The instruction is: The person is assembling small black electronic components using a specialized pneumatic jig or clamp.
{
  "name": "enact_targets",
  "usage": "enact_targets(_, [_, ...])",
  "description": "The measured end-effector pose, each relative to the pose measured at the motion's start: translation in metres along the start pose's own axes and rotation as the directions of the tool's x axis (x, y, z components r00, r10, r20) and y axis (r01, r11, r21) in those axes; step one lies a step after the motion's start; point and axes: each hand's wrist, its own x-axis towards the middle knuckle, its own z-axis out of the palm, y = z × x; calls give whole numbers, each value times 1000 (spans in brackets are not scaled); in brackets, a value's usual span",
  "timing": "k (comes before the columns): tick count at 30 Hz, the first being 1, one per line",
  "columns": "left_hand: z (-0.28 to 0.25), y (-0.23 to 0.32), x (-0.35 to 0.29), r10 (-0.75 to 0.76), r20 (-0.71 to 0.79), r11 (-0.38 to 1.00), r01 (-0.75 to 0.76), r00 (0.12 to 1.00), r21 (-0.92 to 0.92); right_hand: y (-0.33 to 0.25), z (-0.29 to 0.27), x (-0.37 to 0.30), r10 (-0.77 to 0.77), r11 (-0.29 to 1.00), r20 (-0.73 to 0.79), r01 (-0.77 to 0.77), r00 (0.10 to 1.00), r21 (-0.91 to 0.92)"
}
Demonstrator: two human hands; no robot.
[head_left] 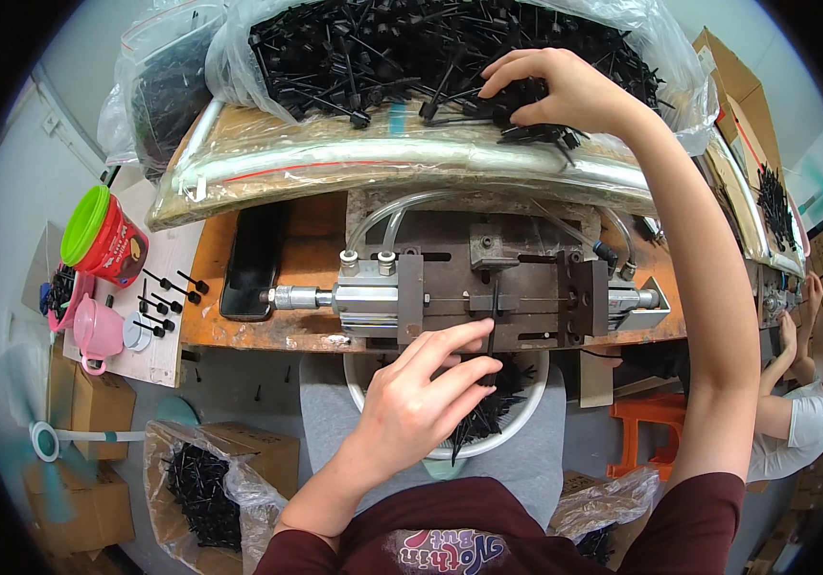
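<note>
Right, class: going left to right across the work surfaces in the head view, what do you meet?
Pink plastic cup → black rectangular phone → ridged silver metal block → slender black part at the left hand → silver metal bracket.

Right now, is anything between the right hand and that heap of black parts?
Nothing visible: the right hand is at the heap of black parts, fingers curled over its near edge. The clear plastic liner lies beside the heap.
</note>
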Motion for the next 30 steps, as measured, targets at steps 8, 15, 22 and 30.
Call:
enact_targets(8, [19, -7, 1, 16, 62, 977, -29, 998, 211, -5, -24, -42, 113, 992, -26, -111, 993, 57])
enact_targets(15, [27, -3, 9, 106, 95, 896, -137, 990, 423, 7, -22, -56, 50, 993, -262, -76, 964, -90])
enact_targets(22, [25, 6, 18, 3, 205, 880, -100, 979, 465, 26, -39, -82, 470, 856, -327, -333, 820, 395])
enact_targets(30, [24, 1, 17, -11, 211, 898, -83, 977, 432, -30, -30, -115, 653, 529, -317, -115, 687, 841])
